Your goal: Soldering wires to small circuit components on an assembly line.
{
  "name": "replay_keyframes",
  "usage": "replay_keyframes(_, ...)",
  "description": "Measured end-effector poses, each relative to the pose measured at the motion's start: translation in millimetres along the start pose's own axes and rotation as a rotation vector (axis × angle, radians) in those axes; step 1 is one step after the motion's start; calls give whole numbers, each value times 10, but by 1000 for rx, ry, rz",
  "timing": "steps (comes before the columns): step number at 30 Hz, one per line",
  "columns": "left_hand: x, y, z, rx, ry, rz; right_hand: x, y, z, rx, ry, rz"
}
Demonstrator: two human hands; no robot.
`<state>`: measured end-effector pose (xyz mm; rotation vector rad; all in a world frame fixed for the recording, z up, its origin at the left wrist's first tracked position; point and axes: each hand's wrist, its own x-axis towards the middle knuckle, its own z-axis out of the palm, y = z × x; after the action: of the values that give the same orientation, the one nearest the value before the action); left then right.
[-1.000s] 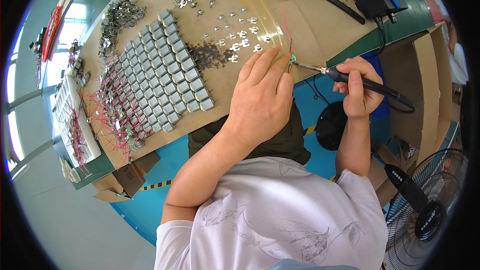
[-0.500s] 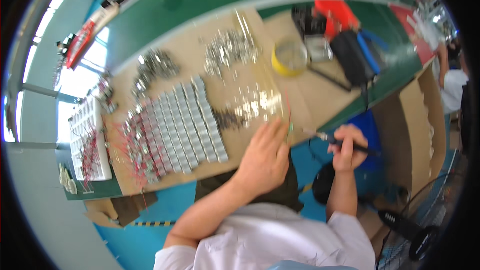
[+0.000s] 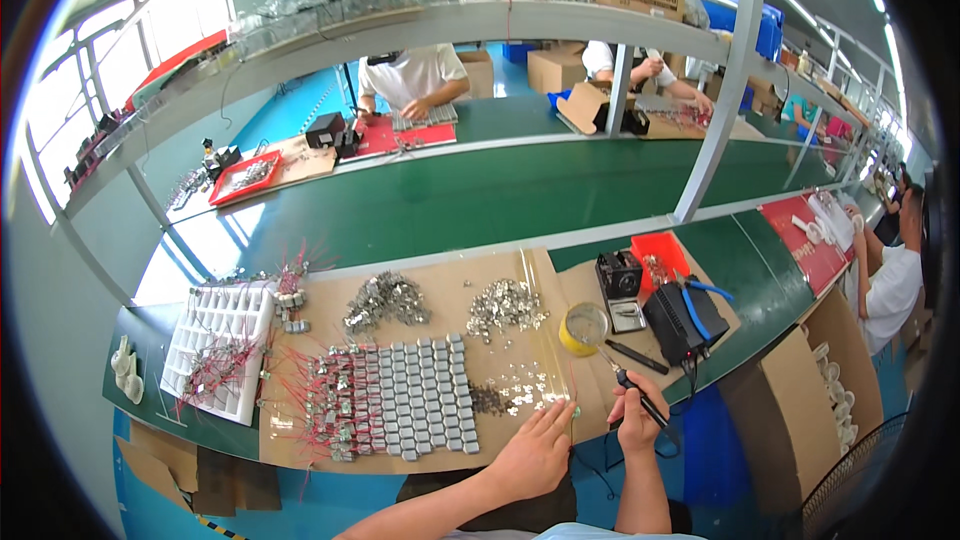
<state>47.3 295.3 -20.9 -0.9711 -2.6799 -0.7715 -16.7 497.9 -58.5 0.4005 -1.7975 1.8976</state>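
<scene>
My left hand (image 3: 533, 455) lies with fingers stretched out on the cardboard sheet, beside a scatter of small shiny metal tabs (image 3: 528, 387). Close to its fingertips is a tiny green piece (image 3: 576, 412) with a thin red wire; whether they touch is too small to tell. A soldering iron (image 3: 645, 399) with a black handle is gripped in my right hand (image 3: 638, 427), its tip pointing up toward the yellow round tin (image 3: 583, 328). Left of my hands stand rows of grey metal blocks (image 3: 425, 395), the leftmost bearing green pieces and red wires (image 3: 335, 410).
Two heaps of metal parts (image 3: 505, 307) lie behind the rows. A white divided tray (image 3: 215, 350) sits left. At right are a black soldering station (image 3: 685, 322), blue-handled pliers (image 3: 708, 287), a red bin (image 3: 660, 258) and an open carton (image 3: 815, 390). A shelf post (image 3: 722, 90) rises behind. Co-workers sit beyond.
The view has tilted up, bringing the shelf and co-workers in. The soldering iron's tip has swung from near my left fingertips to beside the yellow tin. My left hand stays on the cardboard.
</scene>
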Motion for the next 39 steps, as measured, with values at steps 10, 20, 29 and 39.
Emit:
replay_keyframes(10, -65, -79, -63, -43, -82, 65, -44, -88, 205, -144, -148, 8)
replay_keyframes(20, -88, -96, -113, -133, -52, 85, -15, -157, 246, -365, -295, -142)
replay_keyframes(29, -211, -96, -390, -259, 99, 90, -33, -201, 281, -341, -268, -117)
replay_keyframes(39, -1047, -296, -837, -253, 583, -279, -52, -159, 301, -354, -244, -162)
